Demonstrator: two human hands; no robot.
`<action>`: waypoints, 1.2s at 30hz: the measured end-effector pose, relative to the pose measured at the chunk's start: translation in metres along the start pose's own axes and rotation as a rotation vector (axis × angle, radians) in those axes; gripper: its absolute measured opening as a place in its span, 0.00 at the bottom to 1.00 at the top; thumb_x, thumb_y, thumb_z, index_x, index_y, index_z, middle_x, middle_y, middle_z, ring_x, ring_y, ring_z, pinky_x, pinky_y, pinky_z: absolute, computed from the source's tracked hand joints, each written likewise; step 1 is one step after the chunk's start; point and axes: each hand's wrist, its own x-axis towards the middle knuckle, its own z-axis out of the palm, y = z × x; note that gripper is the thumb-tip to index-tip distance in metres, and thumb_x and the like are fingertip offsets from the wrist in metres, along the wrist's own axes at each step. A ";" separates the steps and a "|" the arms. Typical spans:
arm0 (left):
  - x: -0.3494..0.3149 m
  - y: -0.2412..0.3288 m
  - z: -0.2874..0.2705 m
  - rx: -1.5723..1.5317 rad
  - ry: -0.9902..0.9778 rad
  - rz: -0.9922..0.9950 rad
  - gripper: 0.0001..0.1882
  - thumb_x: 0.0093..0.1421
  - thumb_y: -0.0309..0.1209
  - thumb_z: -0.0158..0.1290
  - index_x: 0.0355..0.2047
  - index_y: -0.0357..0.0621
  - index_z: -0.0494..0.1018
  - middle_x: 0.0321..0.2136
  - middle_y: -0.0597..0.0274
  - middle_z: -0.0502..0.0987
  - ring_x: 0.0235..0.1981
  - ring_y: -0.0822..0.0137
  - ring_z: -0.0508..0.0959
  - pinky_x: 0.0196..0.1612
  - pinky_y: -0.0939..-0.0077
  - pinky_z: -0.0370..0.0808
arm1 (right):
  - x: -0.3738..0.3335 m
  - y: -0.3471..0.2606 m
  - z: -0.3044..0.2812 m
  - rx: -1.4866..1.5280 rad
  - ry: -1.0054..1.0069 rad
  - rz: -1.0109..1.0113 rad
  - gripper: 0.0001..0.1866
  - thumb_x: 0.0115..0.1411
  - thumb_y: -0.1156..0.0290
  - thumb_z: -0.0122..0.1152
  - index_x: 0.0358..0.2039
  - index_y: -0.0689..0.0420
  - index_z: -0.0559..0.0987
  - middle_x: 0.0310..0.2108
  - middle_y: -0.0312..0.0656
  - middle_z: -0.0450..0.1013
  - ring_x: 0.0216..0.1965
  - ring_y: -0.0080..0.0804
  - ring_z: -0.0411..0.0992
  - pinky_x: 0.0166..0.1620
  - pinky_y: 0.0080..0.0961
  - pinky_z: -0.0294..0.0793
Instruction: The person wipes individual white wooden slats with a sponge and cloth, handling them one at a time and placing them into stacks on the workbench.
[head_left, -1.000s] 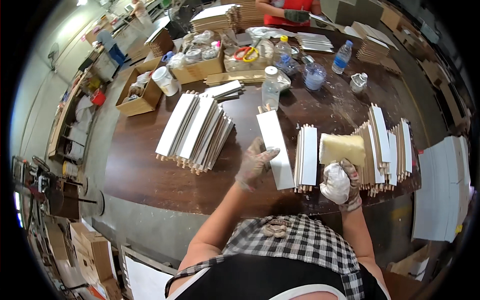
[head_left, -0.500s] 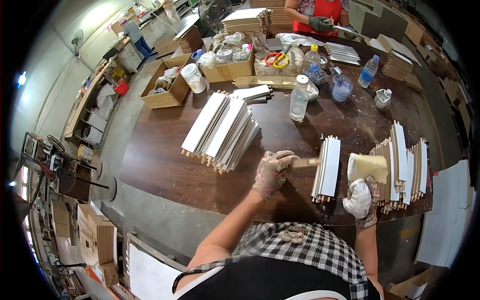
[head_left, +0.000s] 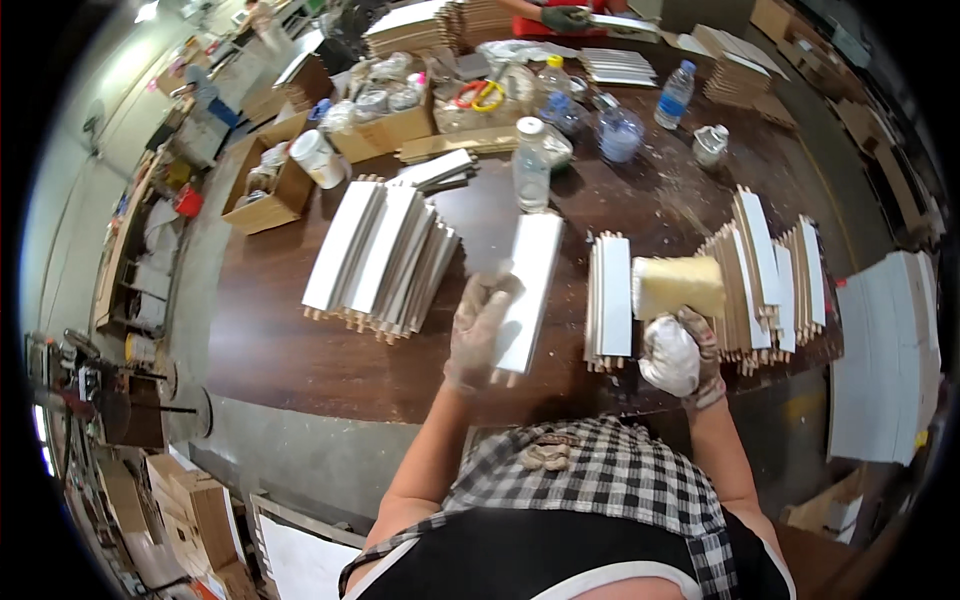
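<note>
A: Left hand (head_left: pixel 478 330), gloved, fingers curled over the near half of a long white flat wooden panel (head_left: pixel 530 275); grasping it. Right hand (head_left: pixel 672 352), gloved, clenched on a yellow sponge block (head_left: pixel 680 285).

B: Counts?

A: One panel in hand, lying flat on the dark brown wooden desk (head_left: pixel 270 340), running away from the person, small pegs showing at its near end. Three groups of like panels: a fanned pile to the left (head_left: pixel 385 255), a small upright stack (head_left: pixel 610 300) between the hands, a larger leaning stack on the right (head_left: pixel 770 275). Exact panel numbers per pile unreadable.

B: Bottles?

A: Two clear plastic ones: one just beyond the panel (head_left: pixel 531 160), one with a blue cap farther back (head_left: pixel 677 92).
</note>
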 end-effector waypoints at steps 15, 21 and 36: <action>0.022 -0.018 0.043 0.092 -0.121 0.035 0.27 0.55 0.29 0.50 0.54 0.34 0.60 0.41 0.56 0.72 0.38 0.69 0.72 0.41 0.78 0.71 | -0.017 -0.024 0.011 -0.942 -0.143 -0.646 0.25 0.46 0.70 0.69 0.45 0.59 0.71 0.40 0.39 0.73 0.40 0.26 0.72 0.45 0.24 0.73; 0.016 -0.024 0.053 0.248 -0.141 0.173 0.24 0.57 0.28 0.47 0.53 0.33 0.61 0.42 0.53 0.72 0.43 0.66 0.71 0.48 0.75 0.69 | -0.018 -0.022 0.041 -0.779 -0.453 -0.528 0.26 0.48 0.63 0.67 0.45 0.61 0.71 0.38 0.42 0.75 0.37 0.29 0.75 0.42 0.22 0.75; 0.006 -0.008 0.052 0.358 -0.308 0.044 0.28 0.56 0.39 0.48 0.50 0.27 0.64 0.45 0.48 0.72 0.43 0.63 0.74 0.47 0.76 0.69 | 0.039 -0.071 0.040 -1.166 0.009 -0.868 0.17 0.54 0.68 0.61 0.43 0.58 0.72 0.40 0.40 0.72 0.40 0.27 0.73 0.43 0.22 0.75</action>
